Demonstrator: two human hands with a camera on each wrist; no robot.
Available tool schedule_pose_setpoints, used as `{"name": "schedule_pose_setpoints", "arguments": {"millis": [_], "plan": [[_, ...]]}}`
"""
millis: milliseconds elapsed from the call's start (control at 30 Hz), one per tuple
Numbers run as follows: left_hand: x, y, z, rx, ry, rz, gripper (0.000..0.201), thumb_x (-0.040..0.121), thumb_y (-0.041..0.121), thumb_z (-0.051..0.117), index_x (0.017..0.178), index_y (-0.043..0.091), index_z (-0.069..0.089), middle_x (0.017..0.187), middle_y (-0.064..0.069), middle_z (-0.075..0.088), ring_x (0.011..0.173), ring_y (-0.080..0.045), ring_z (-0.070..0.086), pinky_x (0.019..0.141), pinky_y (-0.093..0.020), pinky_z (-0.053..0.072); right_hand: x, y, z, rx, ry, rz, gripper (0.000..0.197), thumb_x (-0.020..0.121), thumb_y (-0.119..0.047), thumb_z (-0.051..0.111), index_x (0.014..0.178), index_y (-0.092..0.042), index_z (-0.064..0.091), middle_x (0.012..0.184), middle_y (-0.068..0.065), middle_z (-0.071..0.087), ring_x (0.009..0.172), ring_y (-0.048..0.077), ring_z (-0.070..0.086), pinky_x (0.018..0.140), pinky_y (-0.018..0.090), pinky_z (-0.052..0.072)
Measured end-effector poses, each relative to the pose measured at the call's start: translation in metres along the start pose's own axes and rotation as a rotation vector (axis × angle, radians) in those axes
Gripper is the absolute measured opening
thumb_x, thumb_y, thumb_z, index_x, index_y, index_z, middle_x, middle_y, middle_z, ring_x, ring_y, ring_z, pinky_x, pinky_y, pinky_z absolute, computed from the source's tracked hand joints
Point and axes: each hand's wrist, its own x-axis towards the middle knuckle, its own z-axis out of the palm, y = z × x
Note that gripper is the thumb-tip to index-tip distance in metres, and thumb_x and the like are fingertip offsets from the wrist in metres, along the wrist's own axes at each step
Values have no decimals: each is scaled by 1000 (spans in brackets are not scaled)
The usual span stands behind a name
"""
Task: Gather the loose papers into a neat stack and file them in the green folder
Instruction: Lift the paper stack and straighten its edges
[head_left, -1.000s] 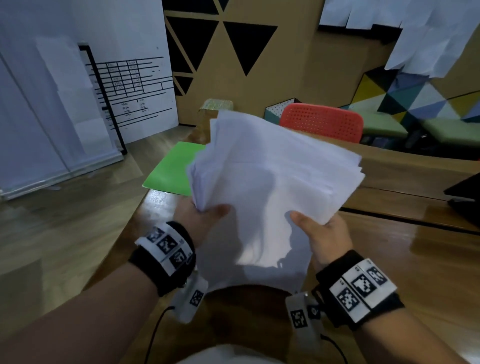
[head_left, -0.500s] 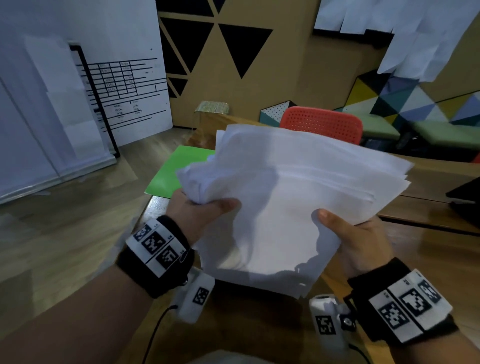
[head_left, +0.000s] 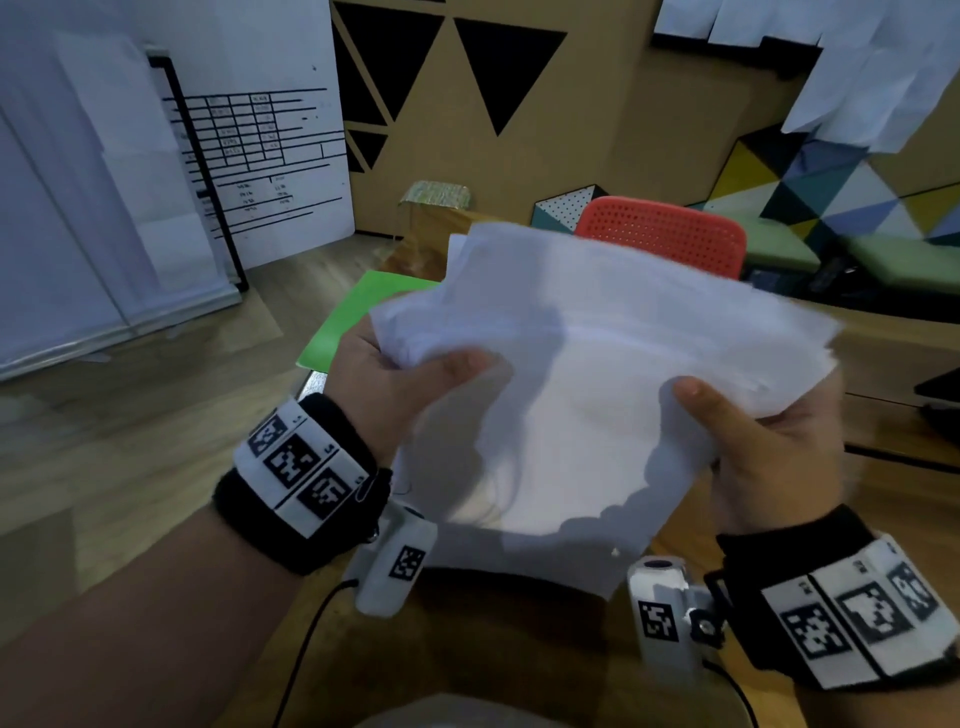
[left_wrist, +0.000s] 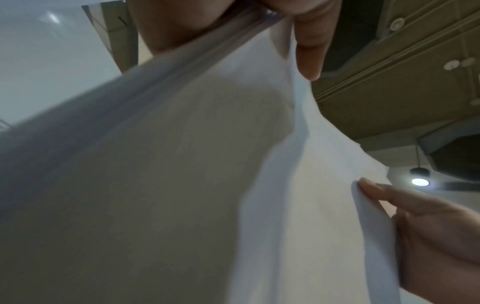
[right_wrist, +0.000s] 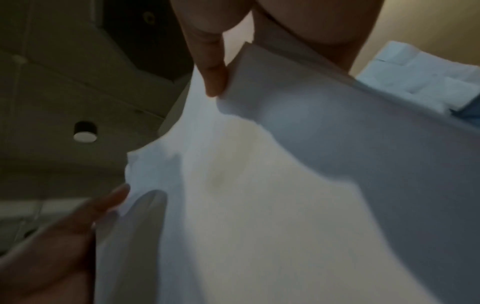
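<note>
A thick, uneven bundle of white papers (head_left: 582, 395) hangs in the air above the wooden table (head_left: 909, 519), its edges fanned and out of line. My left hand (head_left: 410, 369) grips its left corner, thumb on top. My right hand (head_left: 748, 421) grips the right side, thumb pressed on the top sheet. The green folder (head_left: 363, 317) lies flat at the table's far left corner, mostly hidden behind the papers. In the left wrist view the papers (left_wrist: 182, 185) fill the frame under my thumb (left_wrist: 309, 47). The right wrist view shows the papers (right_wrist: 285, 195) and my right thumb (right_wrist: 213, 67).
A red perforated chair back (head_left: 660, 234) stands beyond the table's far edge. A dark object (head_left: 940, 384) lies at the table's right edge. A whiteboard panel (head_left: 260, 156) leans on the wall to the left. Green benches (head_left: 883, 260) sit at the back right.
The bundle has tilted from nearly upright to lying flatter, its far edge swinging right. My right hand has shifted right and my left hand has stayed at the left corner.
</note>
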Motion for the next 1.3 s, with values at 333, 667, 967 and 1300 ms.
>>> {"name": "schedule_pose_setpoints", "arguments": {"millis": [333, 667, 967, 1300], "plan": [[-4, 10, 9, 64, -5, 138, 37, 62, 20, 76, 96, 27, 62, 83, 2, 70, 67, -12, 68, 61, -28, 57, -4, 8, 2, -397, -32, -298, 17, 88, -21, 60, 94, -36, 64, 82, -2, 56, 71, 12, 51, 66, 26, 43], [6, 11, 19, -8, 183, 46, 10, 53, 21, 67, 50, 23, 58, 57, 1, 46, 59, -21, 35, 55, -29, 29, 1, 1, 8, -257, 24, -133, 29, 66, -51, 74, 92, -41, 66, 87, -18, 60, 87, 10, 53, 79, 29, 45], [6, 13, 14, -168, 141, -64, 21, 59, 2, 45, 49, 21, 44, 59, -5, 28, 52, -19, 26, 50, -30, 21, 10, 1, 10, -110, 267, 63, 32, 81, -8, 58, 54, -24, 60, 50, -11, 58, 48, 3, 46, 55, 21, 39], [5, 6, 18, 120, 18, 187, 14, 83, 23, 57, 76, 31, 66, 67, 16, 59, 65, -5, 50, 67, -21, 42, 5, 3, 13, -162, 134, -22, 23, 79, -16, 64, 64, -30, 73, 64, -14, 68, 63, 4, 57, 64, 19, 48]]}}
